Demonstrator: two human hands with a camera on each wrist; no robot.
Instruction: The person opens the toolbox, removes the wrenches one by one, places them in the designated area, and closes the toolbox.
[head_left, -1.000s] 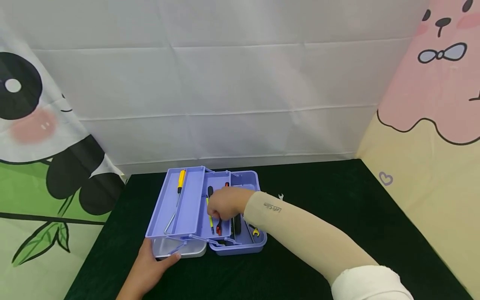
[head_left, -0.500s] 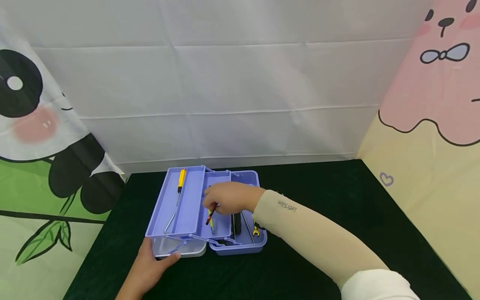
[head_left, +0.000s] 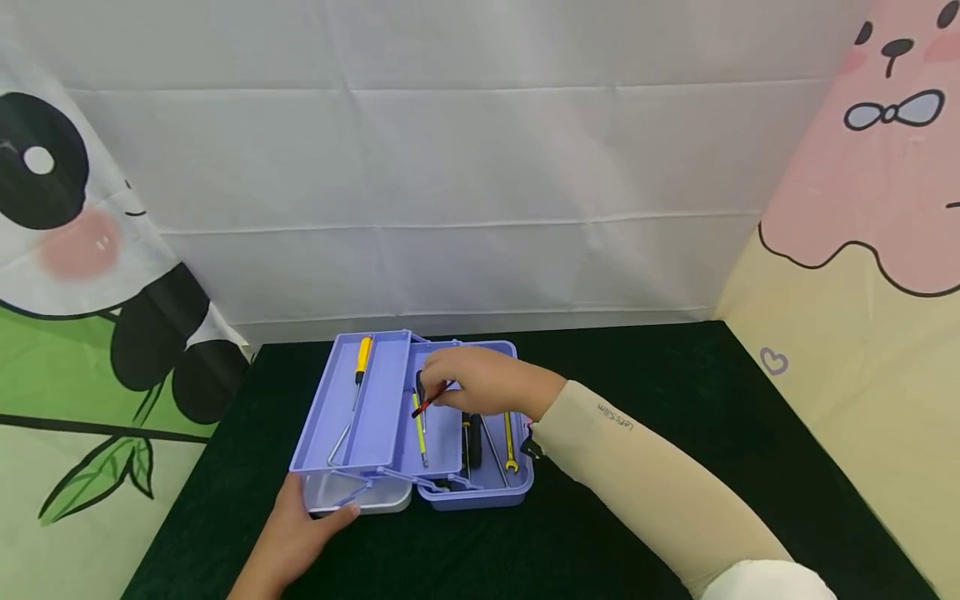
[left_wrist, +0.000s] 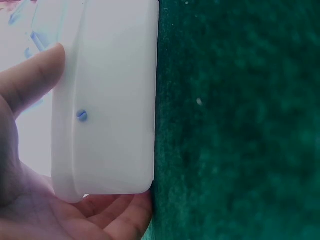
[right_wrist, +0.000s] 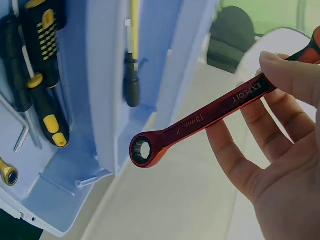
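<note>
My right hand (head_left: 480,379) pinches a red combination wrench (right_wrist: 200,117) between thumb and fingers, above the middle tray of a purple toolbox (head_left: 382,392). In the right wrist view its ring end points away from the hand, and "13mm" shows on the shank. My left hand (head_left: 296,533) grips the near-left corner of the toolbox's whitish lid (left_wrist: 115,100), thumb over the rim and fingers around the end. A yellow-green screwdriver (head_left: 419,433) and a black-handled screwdriver (right_wrist: 131,85) lie in the middle tray.
In the left tray lies a yellow-handled screwdriver (head_left: 363,358), a bent metal rod below it. The toolbox's bottom holds a yellow wrench (head_left: 511,450), a hex key (right_wrist: 22,132) and black-and-yellow handles (right_wrist: 50,117). A dark green cloth (head_left: 637,467) lies underneath; white fabric (head_left: 480,167) hangs behind.
My right hand has lifted the red wrench out of the middle tray and moved up and right, tilting it. The yellow wrench is now more exposed. The left hand keeps its place.
</note>
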